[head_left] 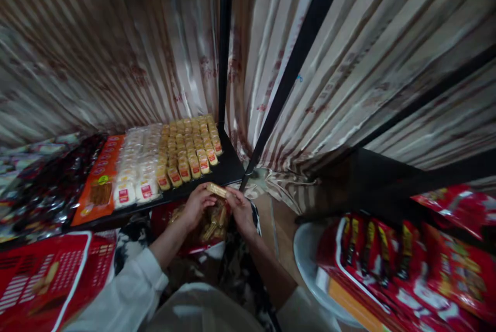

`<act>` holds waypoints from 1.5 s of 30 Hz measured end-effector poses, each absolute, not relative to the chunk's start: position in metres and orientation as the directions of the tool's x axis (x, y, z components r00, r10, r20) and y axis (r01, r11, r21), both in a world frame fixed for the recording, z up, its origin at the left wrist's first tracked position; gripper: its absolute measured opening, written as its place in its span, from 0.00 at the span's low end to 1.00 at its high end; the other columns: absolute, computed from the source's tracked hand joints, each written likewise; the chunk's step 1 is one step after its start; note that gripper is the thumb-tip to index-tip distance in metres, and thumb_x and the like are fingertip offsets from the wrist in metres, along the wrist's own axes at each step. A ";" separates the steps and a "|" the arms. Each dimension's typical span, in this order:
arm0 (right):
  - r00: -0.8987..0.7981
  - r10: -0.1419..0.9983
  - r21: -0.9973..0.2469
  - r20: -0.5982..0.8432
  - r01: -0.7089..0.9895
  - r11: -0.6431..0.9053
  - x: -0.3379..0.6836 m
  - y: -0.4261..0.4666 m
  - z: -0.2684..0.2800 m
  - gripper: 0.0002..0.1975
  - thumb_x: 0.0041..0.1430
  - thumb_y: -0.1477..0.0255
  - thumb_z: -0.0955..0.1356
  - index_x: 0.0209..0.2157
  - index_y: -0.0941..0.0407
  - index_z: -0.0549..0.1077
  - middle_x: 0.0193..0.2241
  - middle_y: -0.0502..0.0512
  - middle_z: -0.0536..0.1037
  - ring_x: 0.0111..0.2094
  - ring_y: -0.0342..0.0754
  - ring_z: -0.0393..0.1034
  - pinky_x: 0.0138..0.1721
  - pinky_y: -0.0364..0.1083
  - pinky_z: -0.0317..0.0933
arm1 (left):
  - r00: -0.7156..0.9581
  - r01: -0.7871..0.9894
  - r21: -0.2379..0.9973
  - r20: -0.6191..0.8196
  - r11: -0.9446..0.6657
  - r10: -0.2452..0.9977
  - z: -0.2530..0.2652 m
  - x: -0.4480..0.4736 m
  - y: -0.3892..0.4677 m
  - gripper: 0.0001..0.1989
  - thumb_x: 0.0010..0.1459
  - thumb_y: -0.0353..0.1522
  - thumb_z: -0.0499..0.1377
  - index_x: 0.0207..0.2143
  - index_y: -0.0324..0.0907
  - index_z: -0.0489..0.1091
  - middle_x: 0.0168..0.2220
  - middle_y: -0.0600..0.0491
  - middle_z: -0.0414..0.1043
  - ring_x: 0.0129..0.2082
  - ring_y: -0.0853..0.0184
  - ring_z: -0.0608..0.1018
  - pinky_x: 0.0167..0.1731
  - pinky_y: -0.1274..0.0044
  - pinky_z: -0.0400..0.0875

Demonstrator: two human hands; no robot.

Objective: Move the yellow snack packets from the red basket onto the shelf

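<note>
Between my two hands is a small, yellowish wrapped snack (pixel 217 190), held lengthwise above my lap. My left hand (pixel 198 205) grips its left end with fingers curled. The fingers of my right hand (pixel 239 209) pinch the right end. Just below the hands, a red bag (pixel 194 241) gapes, with several similar yellow wrapped snacks (pixel 213 223) inside. On the dark shelf (pixel 228 169) ahead stand rows of yellow wrapped snacks (pixel 189 148) with red labels, lined up close together.
White wrapped snacks (pixel 135 167), an orange packet (pixel 101 182) and dark shiny packets (pixel 58 187) lie along the shelf's left. A red bag (pixel 42 275) is at lower left. To the right, a pale basin (pixel 306 254) sits by red packets (pixel 387 249). Black poles (pixel 287 84) stand before striped curtains (pixel 116 53).
</note>
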State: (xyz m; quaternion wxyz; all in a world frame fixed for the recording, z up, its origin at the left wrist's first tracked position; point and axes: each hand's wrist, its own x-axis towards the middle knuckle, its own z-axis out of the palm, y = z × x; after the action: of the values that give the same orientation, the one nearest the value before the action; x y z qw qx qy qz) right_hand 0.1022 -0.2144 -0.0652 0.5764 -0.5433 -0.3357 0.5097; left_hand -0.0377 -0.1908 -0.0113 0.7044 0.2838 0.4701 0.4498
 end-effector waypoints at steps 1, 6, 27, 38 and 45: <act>0.260 0.954 -0.971 -0.153 -0.219 -0.096 0.103 -0.214 -0.065 0.20 0.45 0.58 0.71 0.38 0.55 0.75 0.35 0.55 0.79 0.38 0.52 0.73 0.41 0.50 0.67 | 0.158 -0.385 0.814 -0.407 0.436 0.900 -0.011 -0.036 -0.191 0.14 0.44 0.28 0.61 0.37 0.38 0.69 0.29 0.53 0.75 0.24 0.73 0.75 0.27 0.82 0.70; 0.253 0.964 -0.976 -0.079 -0.218 -0.023 0.107 -0.215 -0.064 0.17 0.48 0.59 0.70 0.38 0.55 0.75 0.39 0.54 0.77 0.41 0.51 0.72 0.47 0.50 0.65 | 0.213 -0.441 0.757 -0.434 0.482 0.875 -0.011 -0.035 -0.193 0.16 0.46 0.28 0.59 0.40 0.38 0.68 0.31 0.50 0.75 0.28 0.69 0.77 0.29 0.79 0.71; 0.280 0.940 -0.953 0.195 0.282 0.114 0.103 -0.204 -0.063 0.21 0.54 0.62 0.66 0.49 0.55 0.70 0.49 0.60 0.72 0.50 0.53 0.66 0.52 0.55 0.60 | -0.016 0.033 0.972 -0.234 0.234 0.972 -0.019 -0.045 -0.181 0.13 0.40 0.21 0.57 0.31 0.42 0.72 0.27 0.57 0.72 0.28 0.70 0.73 0.32 0.80 0.68; -0.112 0.893 -0.577 0.436 0.727 0.372 0.112 -0.196 -0.048 0.19 0.60 0.69 0.62 0.53 0.56 0.68 0.46 0.60 0.74 0.48 0.54 0.65 0.52 0.55 0.59 | 0.087 0.467 0.884 -0.044 -0.001 0.995 0.008 -0.025 -0.156 0.22 0.42 0.23 0.58 0.42 0.45 0.72 0.39 0.51 0.74 0.44 0.59 0.73 0.52 0.69 0.62; -0.002 0.898 -0.632 0.439 0.710 0.311 0.114 -0.170 -0.049 0.20 0.57 0.70 0.63 0.52 0.57 0.66 0.45 0.61 0.73 0.46 0.54 0.65 0.49 0.54 0.62 | 0.085 0.404 0.914 -0.016 -0.020 0.996 0.013 -0.009 -0.129 0.23 0.43 0.23 0.58 0.44 0.44 0.71 0.38 0.50 0.74 0.43 0.59 0.73 0.52 0.68 0.61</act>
State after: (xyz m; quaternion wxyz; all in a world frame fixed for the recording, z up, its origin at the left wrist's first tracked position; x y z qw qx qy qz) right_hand 0.1137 -0.1701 -0.0488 0.4093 -0.5757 -0.6985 0.1151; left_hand -0.0095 -0.1293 0.0134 0.4063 0.6143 0.5700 0.3643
